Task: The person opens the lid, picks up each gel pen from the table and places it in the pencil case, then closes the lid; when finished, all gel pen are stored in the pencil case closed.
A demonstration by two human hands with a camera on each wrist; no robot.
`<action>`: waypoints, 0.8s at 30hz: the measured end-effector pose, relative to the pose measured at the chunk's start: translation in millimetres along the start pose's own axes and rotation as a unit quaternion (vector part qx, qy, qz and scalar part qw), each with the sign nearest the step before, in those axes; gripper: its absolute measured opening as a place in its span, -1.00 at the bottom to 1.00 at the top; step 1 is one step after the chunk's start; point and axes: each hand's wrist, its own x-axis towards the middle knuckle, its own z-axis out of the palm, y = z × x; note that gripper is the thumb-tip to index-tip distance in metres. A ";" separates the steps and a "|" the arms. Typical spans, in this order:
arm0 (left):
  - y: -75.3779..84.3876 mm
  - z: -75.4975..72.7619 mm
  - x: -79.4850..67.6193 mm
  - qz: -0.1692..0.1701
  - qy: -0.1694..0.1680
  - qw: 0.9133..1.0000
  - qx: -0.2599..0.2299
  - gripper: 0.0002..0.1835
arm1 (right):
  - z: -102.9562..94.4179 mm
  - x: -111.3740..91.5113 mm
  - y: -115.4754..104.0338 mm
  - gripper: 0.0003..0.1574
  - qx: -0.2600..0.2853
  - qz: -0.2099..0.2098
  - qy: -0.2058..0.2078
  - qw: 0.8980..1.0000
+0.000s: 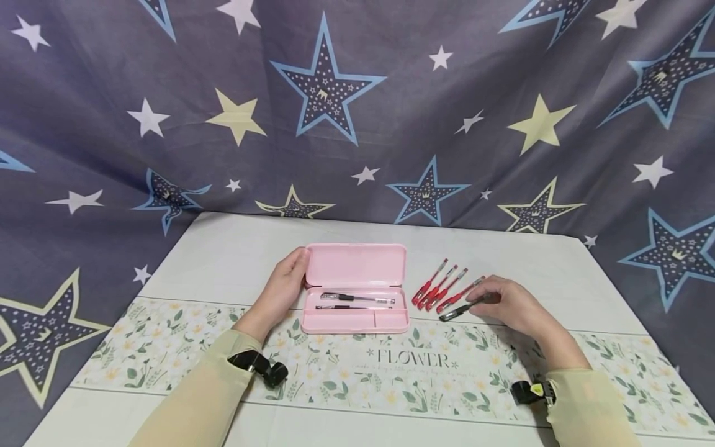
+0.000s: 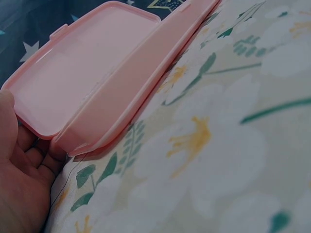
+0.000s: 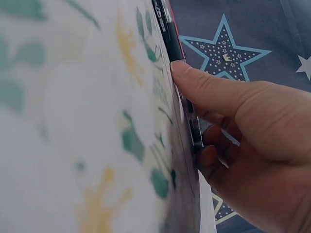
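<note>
An open pink pencil case (image 1: pixel 355 266) lies with its lid raised at the back. My left hand (image 1: pixel 280 284) grips the lid's left edge, the thumb over its inner face and the fingers behind it, as the left wrist view shows. Two black pens (image 1: pixel 357 299) lie in the case's long rear compartment. Right of the case, my right hand (image 1: pixel 512 304) pinches a black gel pen (image 1: pixel 455 312) between thumb and fingers, low at the tabletop. Several red pens (image 1: pixel 432 295) lie slanted side by side between the case and that hand.
A white tabletop (image 1: pixel 246 242) carries a printed flower band (image 1: pixel 335 366) with the word FLOWER. Behind it and at both sides hangs a dark curtain (image 1: pixel 391 37) with stars. The front part of the case is split by a small divider.
</note>
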 end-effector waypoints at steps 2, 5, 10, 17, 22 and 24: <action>4.7 1.1 -1.3 -0.003 0.000 1.000 0.000 -0.47 | -2.5 -1.0 1.5 -0.81 -0.004 -0.006 0.002 1.000; 16.8 2.6 -5.8 -0.005 -0.002 1.000 -0.003 -0.51 | -6.9 -2.6 5.3 -0.83 -0.011 -0.012 0.012 1.000; 32.1 2.9 -13.6 -0.001 -0.007 1.000 0.000 -0.52 | -10.9 -4.1 11.3 -0.88 -0.014 -0.015 0.025 0.999; 31.0 2.1 -14.1 -0.006 -0.006 1.000 -0.007 -0.52 | -10.3 -3.3 10.2 -0.94 -0.009 0.007 0.012 1.000; 31.4 1.6 -14.4 -0.003 -0.007 1.000 -0.007 -0.51 | -9.8 -4.6 8.6 -0.95 0.009 0.012 -0.007 1.000; 31.8 1.4 -14.5 -0.003 -0.007 1.000 -0.008 -0.51 | -9.2 -4.6 8.2 -0.95 0.020 0.009 -0.013 1.000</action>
